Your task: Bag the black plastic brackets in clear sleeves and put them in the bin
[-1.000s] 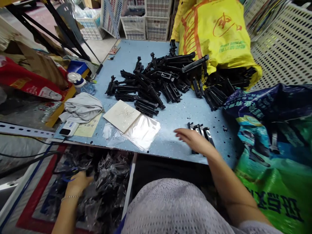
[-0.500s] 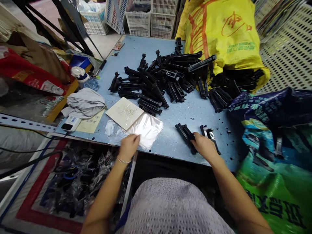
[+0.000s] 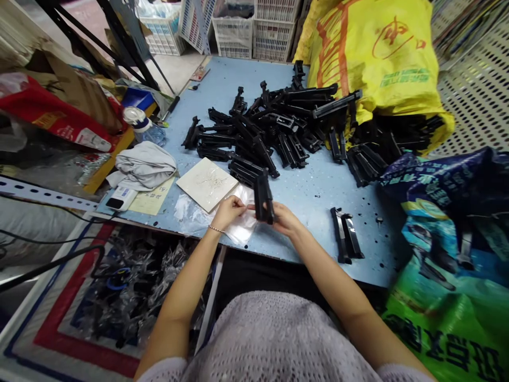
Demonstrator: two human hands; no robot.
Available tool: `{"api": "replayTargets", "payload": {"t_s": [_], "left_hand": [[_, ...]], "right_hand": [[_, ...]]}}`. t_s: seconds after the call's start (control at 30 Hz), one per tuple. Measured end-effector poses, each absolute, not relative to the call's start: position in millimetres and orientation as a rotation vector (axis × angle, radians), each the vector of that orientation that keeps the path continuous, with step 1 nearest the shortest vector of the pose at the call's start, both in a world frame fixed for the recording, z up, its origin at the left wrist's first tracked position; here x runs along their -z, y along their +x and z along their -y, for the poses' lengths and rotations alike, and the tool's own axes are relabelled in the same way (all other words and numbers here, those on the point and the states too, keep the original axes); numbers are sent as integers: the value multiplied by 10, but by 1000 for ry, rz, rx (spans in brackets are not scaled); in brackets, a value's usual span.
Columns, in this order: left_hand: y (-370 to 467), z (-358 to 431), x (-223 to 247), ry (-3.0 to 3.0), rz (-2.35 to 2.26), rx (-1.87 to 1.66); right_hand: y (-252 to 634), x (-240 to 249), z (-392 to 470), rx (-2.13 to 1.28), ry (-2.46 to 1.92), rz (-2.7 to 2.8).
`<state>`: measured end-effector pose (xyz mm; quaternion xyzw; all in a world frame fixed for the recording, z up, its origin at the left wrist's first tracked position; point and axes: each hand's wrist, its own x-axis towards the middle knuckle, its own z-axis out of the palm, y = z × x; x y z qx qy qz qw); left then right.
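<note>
Right hand [image 3: 285, 218] shifted, gripping black parts [image 3: 261, 199]; sack [image 3: 371, 58] holds others; left [image 3: 229, 212] curled, hold unclear.

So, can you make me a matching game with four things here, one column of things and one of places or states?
1. Right hand
2. Square tile
3. Yellow bag
4. Cloth

A. Partly over clear plastic
B. Crumpled, near the table's left edge
C. Gripping black parts
D. Mouth open, dark pieces inside

Pairs: 1-C, 2-A, 3-D, 4-B
</note>
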<state>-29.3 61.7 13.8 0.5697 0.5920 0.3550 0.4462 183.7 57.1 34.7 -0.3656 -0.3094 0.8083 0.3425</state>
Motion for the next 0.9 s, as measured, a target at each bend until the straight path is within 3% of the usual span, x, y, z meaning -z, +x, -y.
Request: {"api": "replayTargets", "payload": {"t_s": [0.4,0.6,0.77,0.9], "left_hand": [[-231,-535,-137,1194,-1380,-1072],[-399,-508,-231,1216,-1532,-1150],[-226,-520,-203,1149,-1396,-1102],[-282,-468,-230,1541,-1580,-1076]], "right_hand": [[1765,-203,-539,-2041,-1060,870],[1876,-198,-525,-1659,-1269,981],[1730,-318,-520,-1918,-1080,1020],[1661,-223,-596,-1950,-1087,927]]}}
